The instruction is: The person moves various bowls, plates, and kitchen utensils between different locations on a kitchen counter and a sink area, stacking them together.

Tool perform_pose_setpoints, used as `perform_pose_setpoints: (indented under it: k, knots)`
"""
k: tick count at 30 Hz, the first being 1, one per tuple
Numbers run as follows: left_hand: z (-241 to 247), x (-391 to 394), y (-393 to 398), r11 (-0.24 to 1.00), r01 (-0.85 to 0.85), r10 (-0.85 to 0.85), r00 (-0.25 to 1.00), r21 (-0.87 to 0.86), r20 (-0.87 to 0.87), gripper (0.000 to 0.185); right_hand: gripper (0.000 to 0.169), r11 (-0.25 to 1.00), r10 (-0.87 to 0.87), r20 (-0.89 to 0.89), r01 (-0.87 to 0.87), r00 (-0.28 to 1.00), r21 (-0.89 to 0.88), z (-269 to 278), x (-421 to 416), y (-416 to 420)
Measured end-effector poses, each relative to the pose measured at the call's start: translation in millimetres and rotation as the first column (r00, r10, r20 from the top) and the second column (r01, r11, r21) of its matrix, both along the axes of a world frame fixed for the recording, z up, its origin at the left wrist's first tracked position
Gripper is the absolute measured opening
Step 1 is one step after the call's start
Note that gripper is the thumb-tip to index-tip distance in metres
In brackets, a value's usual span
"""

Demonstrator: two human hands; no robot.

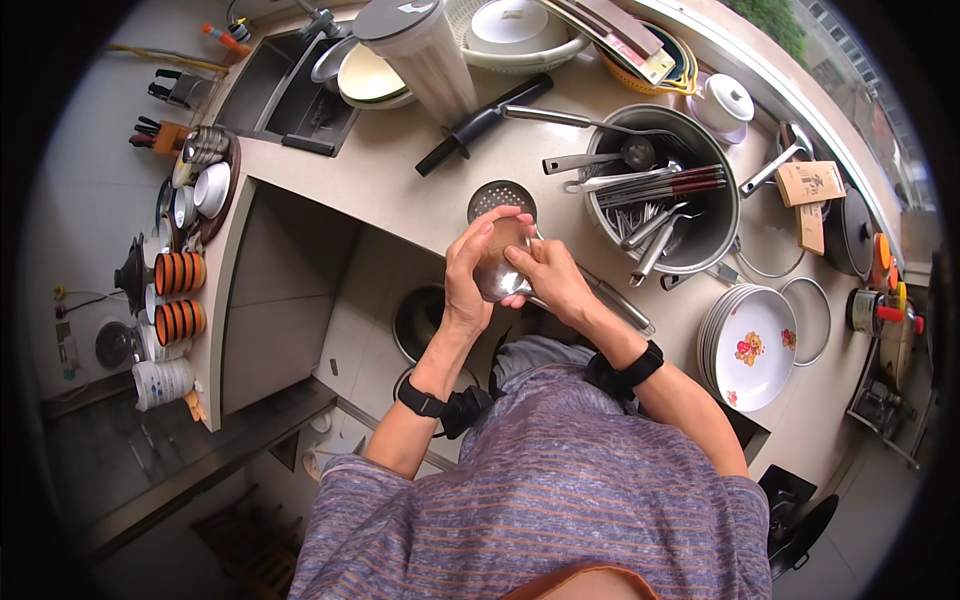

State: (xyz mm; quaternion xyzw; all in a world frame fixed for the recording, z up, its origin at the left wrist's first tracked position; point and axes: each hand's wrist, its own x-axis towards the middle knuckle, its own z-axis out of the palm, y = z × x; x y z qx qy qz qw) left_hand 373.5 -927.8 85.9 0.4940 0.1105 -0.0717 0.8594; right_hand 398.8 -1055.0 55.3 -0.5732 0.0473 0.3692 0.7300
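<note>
In front of my body, both hands are around the rounded metal bowl of a large spoon or ladle [491, 270]. My left hand [466, 281] cups it from the left, fingers curled over its far edge. My right hand [559, 281] grips it from the right, the thumb pressed on the bowl. Just beyond my fingers, a perforated metal skimmer [501, 196] lies on the counter. A steel handle [619, 304] runs out below my right wrist; which utensil it belongs to is hidden. Right of my hands, a metal pot [709, 229] holds ladles, a bundle of chopsticks [664, 186] and other cutlery.
A stack of plates [750, 345] with bear prints stands at the right. Beyond my hands are a black rod-shaped object [484, 124], a tall lidded container [420, 67] and a white basket [517, 60]. Upper left is a sink [300, 90]; striped cups [180, 274] line the left ledge.
</note>
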Motion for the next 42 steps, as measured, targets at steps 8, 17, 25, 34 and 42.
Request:
perform_pose_setpoints:
  k: [8, 17, 25, 34, 42]
  knots:
    - [-4.8, 7.5, -2.2, 0.998, 0.026, -0.025, 1.0, -0.063, 0.016, 0.041, 0.024, 0.984, 0.13, 0.112, -0.115, 0.985, -0.138, -0.8, -0.2, -4.7]
    - [-5.2, 6.0, -6.9, 0.994, 0.029, -0.028, 1.0, -0.102, 0.011, 0.04, 0.036, 0.962, 0.078, 0.155, -0.033, 0.985, -0.27, 12.1, -4.7, -9.1]
    - [-10.7, 1.8, -11.1, 0.998, 0.0, 0.001, 1.0, 0.067, -0.006, 0.044, 0.048, 0.955, 0.116, -0.034, -0.121, 0.993, -0.27, 7.6, 3.2, -14.1]
    - [-31.9, -5.9, 19.0, 0.993, -0.101, 0.096, 0.992, -0.055, -0.087, 0.047, 0.033, 0.856, 0.456, 0.015, -0.434, 0.89, -0.28, 2.6, -14.3, -16.1]
    - [-31.1, 5.5, 47.0, 0.993, -0.101, 0.1, 0.995, -0.056, -0.012, 0.045, 0.03, 0.801, 0.541, 0.143, -0.456, 0.829, -0.387, 18.1, -22.0, -33.8]
